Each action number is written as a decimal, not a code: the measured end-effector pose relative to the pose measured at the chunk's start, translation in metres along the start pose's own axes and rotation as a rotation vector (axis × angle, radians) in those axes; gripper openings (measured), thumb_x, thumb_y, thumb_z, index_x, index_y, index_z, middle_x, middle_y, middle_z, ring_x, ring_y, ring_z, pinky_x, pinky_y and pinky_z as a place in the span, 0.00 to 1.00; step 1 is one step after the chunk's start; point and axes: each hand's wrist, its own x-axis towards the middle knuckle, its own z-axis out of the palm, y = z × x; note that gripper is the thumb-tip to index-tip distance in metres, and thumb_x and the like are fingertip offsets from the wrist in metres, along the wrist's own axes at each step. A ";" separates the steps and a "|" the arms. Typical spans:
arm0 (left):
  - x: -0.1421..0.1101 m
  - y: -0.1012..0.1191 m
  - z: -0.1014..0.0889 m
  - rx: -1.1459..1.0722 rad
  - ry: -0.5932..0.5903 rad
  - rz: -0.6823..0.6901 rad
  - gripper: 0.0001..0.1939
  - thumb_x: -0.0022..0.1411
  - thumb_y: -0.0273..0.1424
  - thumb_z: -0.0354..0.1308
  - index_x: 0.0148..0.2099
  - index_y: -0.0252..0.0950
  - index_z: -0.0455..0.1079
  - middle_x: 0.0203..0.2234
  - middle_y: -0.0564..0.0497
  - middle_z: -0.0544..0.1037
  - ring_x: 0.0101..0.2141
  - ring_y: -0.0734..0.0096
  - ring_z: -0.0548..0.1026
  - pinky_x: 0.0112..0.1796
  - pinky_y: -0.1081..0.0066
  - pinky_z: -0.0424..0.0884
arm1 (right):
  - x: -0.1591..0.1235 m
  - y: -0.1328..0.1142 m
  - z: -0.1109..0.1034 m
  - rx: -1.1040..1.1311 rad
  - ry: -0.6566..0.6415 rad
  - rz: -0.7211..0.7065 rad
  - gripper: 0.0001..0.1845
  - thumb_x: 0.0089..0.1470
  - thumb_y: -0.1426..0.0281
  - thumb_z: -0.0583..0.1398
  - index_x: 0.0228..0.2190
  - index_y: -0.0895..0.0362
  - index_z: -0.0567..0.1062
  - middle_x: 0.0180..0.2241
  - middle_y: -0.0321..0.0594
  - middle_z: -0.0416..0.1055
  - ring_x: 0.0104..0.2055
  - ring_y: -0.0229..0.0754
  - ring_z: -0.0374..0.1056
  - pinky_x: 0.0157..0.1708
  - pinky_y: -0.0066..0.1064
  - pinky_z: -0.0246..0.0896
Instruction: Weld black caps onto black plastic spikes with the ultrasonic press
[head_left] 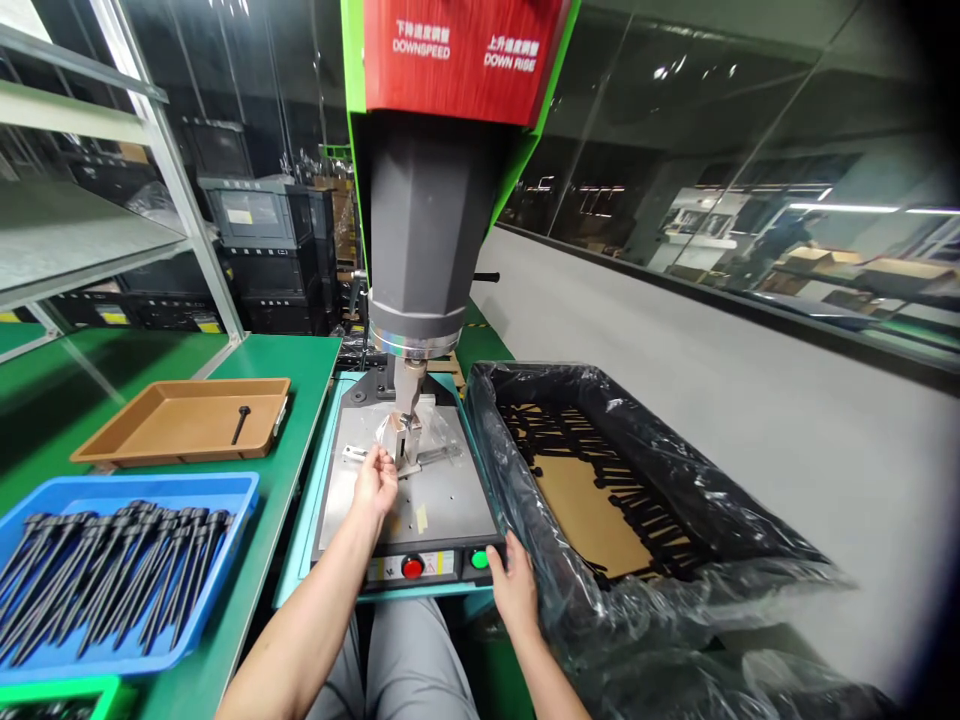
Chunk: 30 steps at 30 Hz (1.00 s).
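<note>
Though over bare plate (450,515), left hand (375,484) beside fixture (412,447), grip unclear, right hand (517,582) at base edge (466,570), grip apart.

Upper left of the frame, a metal rack (184,200) slants in, its pale shelf (75,232) jutting from the edge. Just right of it, a grey crate (262,220) sits atop black crates (274,275). Over to the upper right, a long dark-edged window (652,110) runs above a pale wall (675,380), and there in the glass: cardboard boxes (904,278), a bright strip light (844,208), a blurred person (780,242).
</note>
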 end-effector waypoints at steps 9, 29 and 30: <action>-0.021 0.023 0.006 0.012 -0.048 0.112 0.05 0.59 0.21 0.58 0.31 0.33 0.66 0.21 0.57 0.71 0.18 0.85 0.70 0.18 0.87 0.66 | 0.022 -0.157 0.054 0.184 -0.276 -0.409 0.17 0.61 0.63 0.52 0.45 0.54 0.76 0.43 0.45 0.76 0.45 0.47 0.71 0.48 0.38 0.66; -0.017 0.054 0.032 0.252 -0.118 0.171 0.05 0.55 0.23 0.64 0.33 0.34 0.71 0.44 0.45 0.78 0.36 0.72 0.78 0.28 0.79 0.73 | 0.130 -0.255 0.110 0.199 -0.476 0.006 0.15 0.57 0.68 0.58 0.46 0.57 0.74 0.11 0.30 0.67 0.10 0.34 0.62 0.12 0.20 0.54; -0.017 0.054 0.032 0.254 -0.122 0.169 0.05 0.55 0.23 0.64 0.34 0.34 0.71 0.44 0.45 0.78 0.36 0.72 0.78 0.28 0.79 0.73 | 0.131 -0.256 0.110 0.194 -0.474 0.007 0.14 0.57 0.68 0.58 0.45 0.57 0.75 0.10 0.30 0.66 0.10 0.34 0.61 0.12 0.20 0.54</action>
